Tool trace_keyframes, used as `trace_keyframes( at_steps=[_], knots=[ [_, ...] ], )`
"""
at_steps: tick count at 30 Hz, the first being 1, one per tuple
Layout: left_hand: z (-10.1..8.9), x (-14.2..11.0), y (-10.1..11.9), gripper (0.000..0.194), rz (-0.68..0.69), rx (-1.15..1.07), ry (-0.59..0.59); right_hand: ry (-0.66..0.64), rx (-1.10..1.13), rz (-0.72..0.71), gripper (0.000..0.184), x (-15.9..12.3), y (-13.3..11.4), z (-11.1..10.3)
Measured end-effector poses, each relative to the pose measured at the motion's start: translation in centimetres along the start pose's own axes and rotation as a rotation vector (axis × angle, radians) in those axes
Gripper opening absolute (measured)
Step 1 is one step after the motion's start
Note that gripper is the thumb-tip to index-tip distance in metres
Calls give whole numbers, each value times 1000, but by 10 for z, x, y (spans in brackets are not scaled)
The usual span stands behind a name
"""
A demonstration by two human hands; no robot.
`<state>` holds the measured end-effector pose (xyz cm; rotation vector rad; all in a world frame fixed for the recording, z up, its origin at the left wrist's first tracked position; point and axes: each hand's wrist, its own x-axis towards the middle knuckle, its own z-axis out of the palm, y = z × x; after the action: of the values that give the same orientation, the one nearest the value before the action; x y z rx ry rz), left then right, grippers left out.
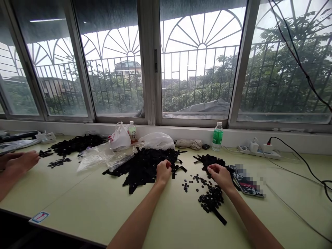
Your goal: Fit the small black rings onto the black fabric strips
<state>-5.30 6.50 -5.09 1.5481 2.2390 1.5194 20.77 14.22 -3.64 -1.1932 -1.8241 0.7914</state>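
Note:
My left hand [164,172] is closed at the right edge of a big heap of black fabric strips [145,166]. Its fingers are curled together, and whatever they hold, if anything, is hidden. Thumb and fingertips of my right hand [220,175] are pinched together beside a smaller pile of black strips [209,160]; what lies between them is too small to make out. Small round black pieces with centre holes [211,197], like buttons or snaps, lie loose between and below my hands. One black strip [220,217] sticks out from their near side.
A phone [249,185] lies right of my right hand. Behind stand a green-labelled bottle [217,136], a second bottle [132,132], plastic bags [120,137] and a power strip [259,152] with cables. At far left, another person's hands [22,162] work near more black strips [75,144].

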Motion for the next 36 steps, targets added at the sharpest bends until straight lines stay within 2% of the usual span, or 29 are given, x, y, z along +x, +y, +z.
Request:
trace_keyframes(
  at_steps=[4, 9, 12, 17, 23, 26, 29, 32, 36],
  knots=[
    [0, -4, 6, 19, 65, 35, -1, 74, -189, -6, 22, 10, 12, -17],
    [2, -14, 22, 16, 180, 19, -62, 5, -382, -7, 15, 14, 24, -22],
    [6, -24, 32, 14, 254, -30, -167, -27, -482, 34, 13, 14, 28, -23],
    [13, -39, 40, 11, 338, -97, -386, -2, -635, 207, 19, 14, 35, -33],
    [14, -45, 45, 15, 330, -111, -518, -23, -667, 248, 12, 11, 38, -31],
    [12, -48, 47, 23, 333, -109, -579, -21, -666, 246, 4, 11, 37, -28],
    [10, -51, 47, 32, 345, -105, -637, -13, -659, 252, 7, 12, 37, -27],
    [10, -51, 46, 34, 347, -97, -656, 10, -633, 241, 10, 12, 36, -28],
    [11, -48, 46, 29, 330, -75, -628, 29, -548, 155, 16, 14, 32, -30]
  ],
)
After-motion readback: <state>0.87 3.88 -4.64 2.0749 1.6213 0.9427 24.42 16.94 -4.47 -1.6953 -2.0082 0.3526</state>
